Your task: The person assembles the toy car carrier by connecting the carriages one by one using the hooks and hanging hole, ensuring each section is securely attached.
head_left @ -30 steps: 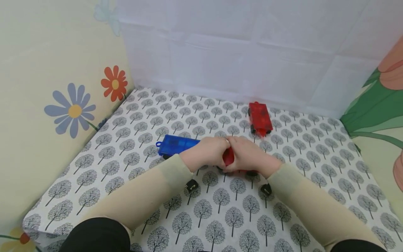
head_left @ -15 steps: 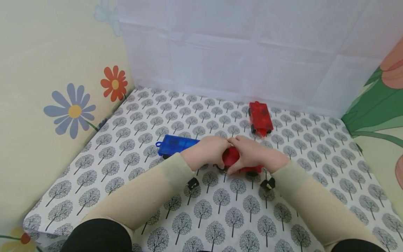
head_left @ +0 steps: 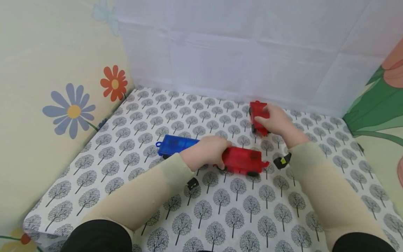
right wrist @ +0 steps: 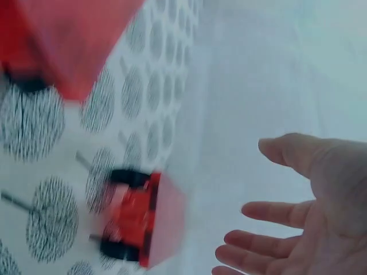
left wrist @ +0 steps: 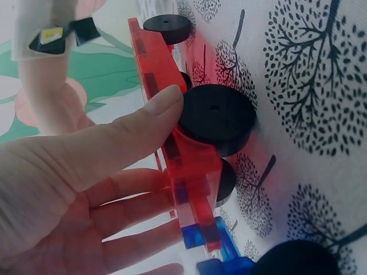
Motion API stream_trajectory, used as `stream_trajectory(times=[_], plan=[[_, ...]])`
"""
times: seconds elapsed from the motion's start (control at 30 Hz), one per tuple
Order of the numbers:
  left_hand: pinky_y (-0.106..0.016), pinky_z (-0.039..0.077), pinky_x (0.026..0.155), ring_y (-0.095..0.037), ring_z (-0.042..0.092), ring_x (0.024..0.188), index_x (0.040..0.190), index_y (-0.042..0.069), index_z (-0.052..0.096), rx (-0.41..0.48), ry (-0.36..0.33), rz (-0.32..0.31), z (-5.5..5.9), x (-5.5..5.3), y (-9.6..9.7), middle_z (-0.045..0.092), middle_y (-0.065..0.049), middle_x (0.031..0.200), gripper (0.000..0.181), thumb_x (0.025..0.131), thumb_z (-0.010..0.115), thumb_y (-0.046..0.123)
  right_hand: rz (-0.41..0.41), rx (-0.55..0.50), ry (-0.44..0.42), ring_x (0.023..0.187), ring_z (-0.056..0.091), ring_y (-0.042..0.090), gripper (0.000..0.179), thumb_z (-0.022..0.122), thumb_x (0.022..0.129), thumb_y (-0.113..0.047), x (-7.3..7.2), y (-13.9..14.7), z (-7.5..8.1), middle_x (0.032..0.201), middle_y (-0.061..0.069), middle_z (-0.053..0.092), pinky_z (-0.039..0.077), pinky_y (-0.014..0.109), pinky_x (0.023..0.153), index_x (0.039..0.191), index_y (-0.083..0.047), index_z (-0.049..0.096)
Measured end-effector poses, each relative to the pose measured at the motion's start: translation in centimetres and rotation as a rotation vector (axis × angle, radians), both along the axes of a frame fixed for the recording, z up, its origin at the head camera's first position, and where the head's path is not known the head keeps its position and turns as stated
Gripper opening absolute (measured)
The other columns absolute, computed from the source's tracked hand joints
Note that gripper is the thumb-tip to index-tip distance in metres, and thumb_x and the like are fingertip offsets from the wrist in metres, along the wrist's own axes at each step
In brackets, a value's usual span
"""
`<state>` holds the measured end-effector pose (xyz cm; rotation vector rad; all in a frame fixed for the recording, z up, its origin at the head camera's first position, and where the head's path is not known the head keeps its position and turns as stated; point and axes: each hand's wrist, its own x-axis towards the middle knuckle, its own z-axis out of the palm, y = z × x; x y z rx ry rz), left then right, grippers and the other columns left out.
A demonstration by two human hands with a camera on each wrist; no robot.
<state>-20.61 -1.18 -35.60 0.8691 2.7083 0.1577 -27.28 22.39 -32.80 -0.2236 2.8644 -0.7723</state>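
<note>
My left hand [head_left: 207, 150] grips the near red toy wagon [head_left: 244, 161] at its left end, thumb on one side and fingers on the other. In the left wrist view, a blue coupling [left wrist: 226, 243] meets the red wagon's end; the hand partly hides this joint in the head view. To the left, the blue toy wagon [head_left: 177, 144] stands on its wheels. My right hand [head_left: 277, 120] is over the far red toy wagon [head_left: 258, 110]. Its thumb and fingers are spread in the right wrist view, apart from that wagon [right wrist: 166, 220].
A white cloth with a tree print [head_left: 195, 217] covers the table. Behind it hangs a white sheet [head_left: 214, 63]. Walls with painted flowers [head_left: 73, 111] flank both sides.
My right hand has left the near red wagon and moved away and to the right, over the far red wagon. My left hand has stayed on the near wagon.
</note>
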Motion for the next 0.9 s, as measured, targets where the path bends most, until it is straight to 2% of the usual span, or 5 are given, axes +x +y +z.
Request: stream_trajectory(times=[0.17,0.37,0.53,0.7,0.9], plan=[[-0.033,0.046,0.092,-0.015,0.058,0.105,0.136,0.016,0.060,0.009,-0.004,-0.014,-0.2,0.1,0.2,0.066,0.001,0.117,0.075,0.070,0.090,0.034,-0.089,-0.005,-0.049,0.115,0.049,0.043,0.064,0.056,0.100,-0.036,-0.7,1.7,-0.9,0.138,0.029,0.042,0.045,0.059,0.093,0.142,0.008,0.037],[-0.032,0.046,0.093,-0.016,0.058,0.106,0.136,0.016,0.060,0.008,0.000,-0.005,-0.2,0.2,0.2,0.066,0.001,0.117,0.076,0.069,0.091,0.034,-0.150,0.019,-0.051,0.133,0.032,0.049,0.081,0.060,0.097,-0.037,-1.6,1.9,-2.3,0.151,0.033,0.026,0.034,0.063,0.104,0.153,0.006,0.018],[-0.033,0.047,0.092,-0.016,0.059,0.106,0.135,0.016,0.061,-0.003,0.011,-0.006,0.0,0.2,0.1,0.067,0.001,0.115,0.076,0.068,0.091,0.035,-0.183,0.008,-0.066,0.136,0.027,0.050,0.096,0.063,0.094,-0.043,-2.5,1.5,-3.3,0.153,0.034,0.020,0.032,0.064,0.106,0.155,0.004,0.006],[-0.034,0.047,0.091,-0.016,0.059,0.104,0.133,0.017,0.063,-0.006,0.022,-0.014,0.0,0.2,0.0,0.067,0.002,0.113,0.074,0.067,0.092,0.035,-0.194,-0.007,-0.073,0.130,0.035,0.049,0.108,0.065,0.089,-0.053,-2.9,0.9,-3.9,0.146,0.034,0.029,0.037,0.061,0.103,0.154,0.005,0.001],[-0.033,0.047,0.091,-0.016,0.059,0.104,0.132,0.016,0.063,-0.019,0.031,-0.018,0.2,0.1,0.0,0.067,0.001,0.114,0.073,0.068,0.091,0.035,-0.189,-0.054,-0.083,0.119,0.046,0.042,0.106,0.068,0.087,-0.054,-3.4,0.2,-4.2,0.135,0.028,0.040,0.044,0.056,0.098,0.153,0.004,0.008]])
